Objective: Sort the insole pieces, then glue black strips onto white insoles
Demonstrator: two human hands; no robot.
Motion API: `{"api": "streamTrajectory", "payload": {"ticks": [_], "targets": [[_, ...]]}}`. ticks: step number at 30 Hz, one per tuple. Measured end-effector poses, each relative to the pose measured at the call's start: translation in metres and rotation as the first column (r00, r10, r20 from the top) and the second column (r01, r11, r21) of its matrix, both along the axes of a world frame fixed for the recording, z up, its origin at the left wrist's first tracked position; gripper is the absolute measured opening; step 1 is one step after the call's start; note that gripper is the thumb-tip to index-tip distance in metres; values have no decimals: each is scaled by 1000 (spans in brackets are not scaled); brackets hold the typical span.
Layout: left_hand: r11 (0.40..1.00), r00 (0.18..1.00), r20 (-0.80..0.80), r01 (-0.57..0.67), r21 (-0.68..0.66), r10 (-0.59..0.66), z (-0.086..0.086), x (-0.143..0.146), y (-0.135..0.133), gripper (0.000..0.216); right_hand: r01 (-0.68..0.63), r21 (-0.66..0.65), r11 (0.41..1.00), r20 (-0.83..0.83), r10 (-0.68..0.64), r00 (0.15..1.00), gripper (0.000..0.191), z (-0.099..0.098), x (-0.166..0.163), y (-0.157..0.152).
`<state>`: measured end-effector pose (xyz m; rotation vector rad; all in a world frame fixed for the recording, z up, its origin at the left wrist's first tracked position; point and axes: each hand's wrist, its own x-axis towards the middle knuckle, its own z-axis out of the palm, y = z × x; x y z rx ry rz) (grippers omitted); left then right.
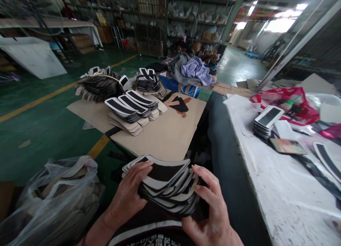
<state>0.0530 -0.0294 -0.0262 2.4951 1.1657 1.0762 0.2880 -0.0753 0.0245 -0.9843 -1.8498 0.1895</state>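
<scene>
Both hands hold one stack of flat black-and-cream cut pieces (166, 183) low in the middle of the view, close to the body and above the dark gap beside the table. The pieces are thin and stiff-looking, with curved outlines, a black matte face and a pale border; they are fanned a little, so many edges show like layers. The left hand (130, 196) grasps the left side of the stack, with the fingers spread flat over the top piece. The right hand (210, 210) grasps the right side, with its fingers bent around the edge.

Beyond the hands a large sheet of brown cardboard (170, 135) lies on the glossy green floor (48, 125). On it stand three leaning rows of similar black-and-pale pieces (133, 111), and behind them two tied bundles of the same kind (98, 84). A few small black and brown offcuts (179, 105) lie near the far edge of the cardboard.

At the lower left is a crumpled clear plastic bag (53, 199) with pale flat pieces inside. On the right is a white worktable with a rough, stained surface (279, 196). A short pile of rectangular pieces with rounded corners (266, 122) rests on it, near a wrinkled red plastic bag (287, 102).
</scene>
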Motion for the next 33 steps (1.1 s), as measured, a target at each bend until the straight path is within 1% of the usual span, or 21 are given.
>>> {"api": "streamTrajectory", "payload": {"ticks": [5,8,11,17,20,24,28,30,33], "targets": [[1000,1000,5,6,-25,-5,-1,2,1,63,-63,-39,997,-76,59,995,61,0,4,0],[999,1000,9,9,-53,-9,-4,3,1,62,-110,-86,990,-94,102,990,59,3,6,2],[998,1000,-8,2,-65,-2,-4,4,2,62,-130,-90,987,-108,120,987,59,5,7,3],[998,1000,-16,-2,-57,1,-1,5,5,62,-89,-71,993,-119,81,990,60,2,7,4],[998,1000,-18,-3,-57,2,-2,5,6,61,-58,-66,996,-103,51,993,59,1,7,4],[997,1000,-20,-17,-79,16,-5,6,7,62,-56,-81,995,-102,48,994,58,3,7,6],[994,1000,-14,-24,-103,23,-8,6,8,65,-6,-67,998,-42,4,999,55,6,6,9],[994,1000,-16,-18,-104,16,-9,6,9,66,-15,-62,998,-23,14,1000,54,7,6,11],[995,1000,-20,-18,-94,16,-8,8,11,66,-69,-69,995,-60,65,996,56,7,7,14]]}}
